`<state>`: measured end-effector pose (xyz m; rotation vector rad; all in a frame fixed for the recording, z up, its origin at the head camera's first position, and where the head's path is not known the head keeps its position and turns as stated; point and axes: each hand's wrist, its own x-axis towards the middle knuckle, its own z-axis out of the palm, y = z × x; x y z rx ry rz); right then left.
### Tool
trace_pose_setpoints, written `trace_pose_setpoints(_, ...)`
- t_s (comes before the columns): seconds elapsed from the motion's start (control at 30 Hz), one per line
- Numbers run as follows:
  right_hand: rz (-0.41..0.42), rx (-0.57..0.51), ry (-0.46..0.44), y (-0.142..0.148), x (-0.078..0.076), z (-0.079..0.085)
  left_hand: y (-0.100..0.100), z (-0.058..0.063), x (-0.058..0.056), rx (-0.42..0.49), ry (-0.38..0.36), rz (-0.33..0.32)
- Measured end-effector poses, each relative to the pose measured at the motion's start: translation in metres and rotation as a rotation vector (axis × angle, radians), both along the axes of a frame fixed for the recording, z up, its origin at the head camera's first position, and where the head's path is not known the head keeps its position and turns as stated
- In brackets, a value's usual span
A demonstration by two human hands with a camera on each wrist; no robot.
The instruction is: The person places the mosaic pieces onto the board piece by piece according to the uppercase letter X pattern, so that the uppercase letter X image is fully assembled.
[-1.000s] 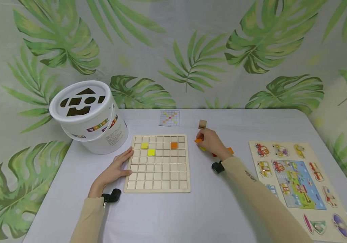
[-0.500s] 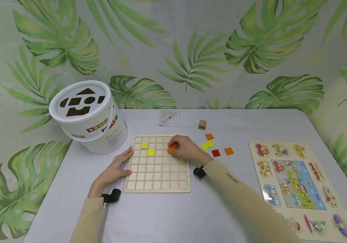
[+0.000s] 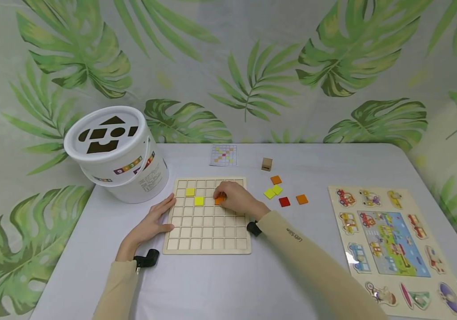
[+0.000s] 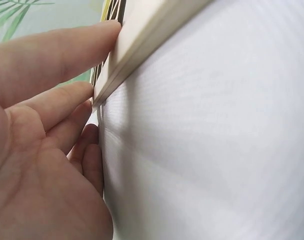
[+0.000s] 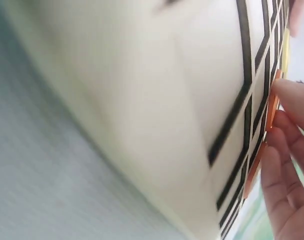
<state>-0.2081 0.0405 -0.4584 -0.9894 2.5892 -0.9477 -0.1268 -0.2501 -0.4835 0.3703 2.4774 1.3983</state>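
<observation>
A wooden grid board lies on the table with two yellow tiles in its upper left cells. My right hand is over the board's upper right part, thumb and fingertips pinching an orange square tile right at a grid cell. In the right wrist view, that orange tile sits between thumb and fingers, and a second orange tile lies in the grid beside the fingers. My left hand rests along the board's left side, its extended fingers touching the edge.
Right of the board lie loose yellow tiles, a red tile and orange tiles. Behind are a small wooden block and a pattern card. A white bucket stands left; a picture puzzle lies right.
My right hand has come left from the loose tiles to the board, bringing an orange tile, and has lowered it to a cell left of and below the earlier orange one. The left hand stays put.
</observation>
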Motion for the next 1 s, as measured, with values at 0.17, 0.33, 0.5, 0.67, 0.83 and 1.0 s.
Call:
trace_pose_setpoints(0.17, -0.06, -0.118, -0.086, 0.02, 0.002, 0.006, 0.0, -0.001, -0.001, -0.01, 0.0, -0.003)
trace_pose_setpoints(0.33, -0.156, -0.195, -0.129, 0.065, -0.001, 0.009, 0.001, -0.002, -0.001, -0.014, -0.011, 0.004)
trace_pose_setpoints(0.5, -0.276, -0.184, -0.125, 0.115, -0.002, 0.004, 0.001, -0.001, 0.0, -0.021, -0.012, 0.007)
trace_pose_setpoints(0.67, -0.347, -0.133, -0.153, 0.153, 0.003, -0.001, 0.001, -0.001, 0.0, -0.03, -0.012, 0.012)
trace_pose_setpoints(0.83, -0.331, -0.078, -0.184, 0.171, 0.009, -0.002, 0.001, -0.001, 0.001, -0.025, -0.009, 0.011)
trace_pose_setpoints(1.0, -0.282, -0.013, -0.154, 0.176, 0.011, -0.006, 0.001, -0.001, 0.0, -0.021, -0.003, 0.009)
